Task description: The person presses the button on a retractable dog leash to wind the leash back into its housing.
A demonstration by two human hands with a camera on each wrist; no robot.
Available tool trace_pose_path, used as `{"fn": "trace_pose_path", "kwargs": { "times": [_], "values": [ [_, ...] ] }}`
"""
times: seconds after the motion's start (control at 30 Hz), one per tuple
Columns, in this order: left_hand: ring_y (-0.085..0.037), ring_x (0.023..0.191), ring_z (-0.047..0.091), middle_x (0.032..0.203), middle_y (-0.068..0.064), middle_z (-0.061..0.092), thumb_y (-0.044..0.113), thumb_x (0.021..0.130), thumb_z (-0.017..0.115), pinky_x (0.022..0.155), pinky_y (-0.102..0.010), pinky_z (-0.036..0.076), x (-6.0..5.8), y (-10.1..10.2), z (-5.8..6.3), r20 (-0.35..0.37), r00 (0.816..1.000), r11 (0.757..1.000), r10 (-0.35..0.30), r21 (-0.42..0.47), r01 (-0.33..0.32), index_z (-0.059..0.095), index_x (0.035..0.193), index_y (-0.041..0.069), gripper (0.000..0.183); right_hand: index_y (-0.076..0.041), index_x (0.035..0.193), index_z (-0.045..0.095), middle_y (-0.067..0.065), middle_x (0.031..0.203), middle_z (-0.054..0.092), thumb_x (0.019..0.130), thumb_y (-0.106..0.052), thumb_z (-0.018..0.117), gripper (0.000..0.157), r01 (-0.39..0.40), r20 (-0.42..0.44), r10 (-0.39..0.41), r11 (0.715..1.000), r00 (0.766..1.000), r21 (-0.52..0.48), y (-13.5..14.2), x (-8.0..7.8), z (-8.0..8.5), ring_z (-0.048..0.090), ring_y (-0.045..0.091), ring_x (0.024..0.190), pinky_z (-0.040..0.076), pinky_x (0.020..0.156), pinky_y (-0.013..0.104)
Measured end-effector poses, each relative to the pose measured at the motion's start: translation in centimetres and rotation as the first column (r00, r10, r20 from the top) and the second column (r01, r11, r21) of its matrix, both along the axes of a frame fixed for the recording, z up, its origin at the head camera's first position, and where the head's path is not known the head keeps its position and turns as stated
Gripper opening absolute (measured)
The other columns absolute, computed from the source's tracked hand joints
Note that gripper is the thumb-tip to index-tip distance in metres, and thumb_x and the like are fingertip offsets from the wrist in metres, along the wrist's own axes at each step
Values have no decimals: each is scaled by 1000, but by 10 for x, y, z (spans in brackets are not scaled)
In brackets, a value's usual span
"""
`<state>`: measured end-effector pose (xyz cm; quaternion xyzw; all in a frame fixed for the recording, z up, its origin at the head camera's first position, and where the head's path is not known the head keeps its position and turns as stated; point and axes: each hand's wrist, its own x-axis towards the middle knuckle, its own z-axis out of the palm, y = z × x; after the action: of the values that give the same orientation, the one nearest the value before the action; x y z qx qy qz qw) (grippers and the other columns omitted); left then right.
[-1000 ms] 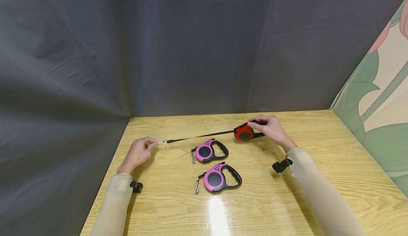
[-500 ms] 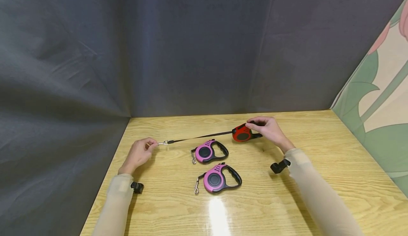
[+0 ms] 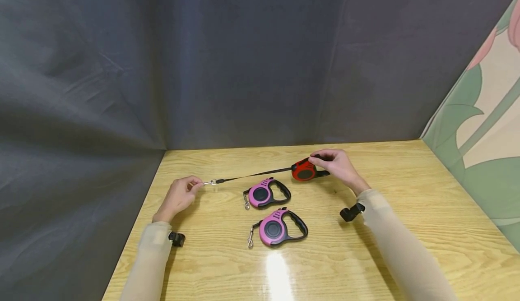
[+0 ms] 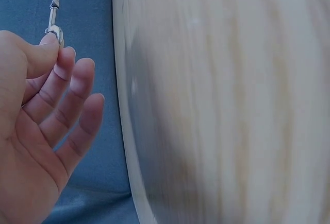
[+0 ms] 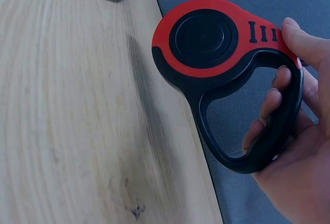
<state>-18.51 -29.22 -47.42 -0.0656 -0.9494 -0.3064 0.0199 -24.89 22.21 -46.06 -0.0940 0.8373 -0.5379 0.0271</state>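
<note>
My right hand (image 3: pixel 337 165) grips the black handle of a red and black retractable dog leash (image 5: pixel 206 38), its fingers curled through the handle loop in the right wrist view. The leash is lifted off the table. A dark strap (image 3: pixel 260 173) runs out of it leftward, nearly taut, to a silver clip (image 4: pixel 53 13). Between thumb and forefinger my left hand (image 3: pixel 181 196) pinches the end of that clip; its other fingers are loosely bent. Below the strap lie two pink and black retractable leashes, a farther one (image 3: pixel 260 194) and a nearer one (image 3: pixel 273 229), their clips pointing left.
Everything is over a wood-grain table (image 3: pixel 219 265). A dark grey curtain (image 3: pixel 252 66) stands along its back and left edges. On the right hangs a cloth (image 3: pixel 487 125) with a floral print.
The right hand has moved a little left with the red leash, while the left hand has drifted slightly right with the clip. The strap between them is shorter. Both pink leashes lie still.
</note>
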Motion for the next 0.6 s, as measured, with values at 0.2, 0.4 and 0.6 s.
{"fn": "trace_pose_path", "kwargs": {
  "times": [0.2,0.4,0.6],
  "values": [
    [-17,81,66,102,-8,77,22,109,64,70,-33,52,-2,4,3,-12,1000,1000,-18,16,18,77,112,11,18,-9,121,79,9,121,79,97,-43,80,42,-4,-13,4,1000,1000,8,0,-3,-2,68,9,103,53,86,21],
    [-16,77,65,101,-10,77,23,109,63,68,-31,51,-4,7,5,1,1000,999,-25,23,25,77,112,9,20,-9,120,80,3,116,79,97,-42,80,40,-8,-36,9,1000,999,5,-3,-4,-2,69,8,96,54,82,21],
    [-17,76,64,99,-10,76,24,109,62,67,-33,50,-5,10,4,18,999,999,-28,27,27,76,112,9,21,-9,118,80,4,116,79,97,-40,80,38,-17,-39,17,1000,999,-3,-5,-3,-1,69,9,94,54,81,22]
  ]
}}
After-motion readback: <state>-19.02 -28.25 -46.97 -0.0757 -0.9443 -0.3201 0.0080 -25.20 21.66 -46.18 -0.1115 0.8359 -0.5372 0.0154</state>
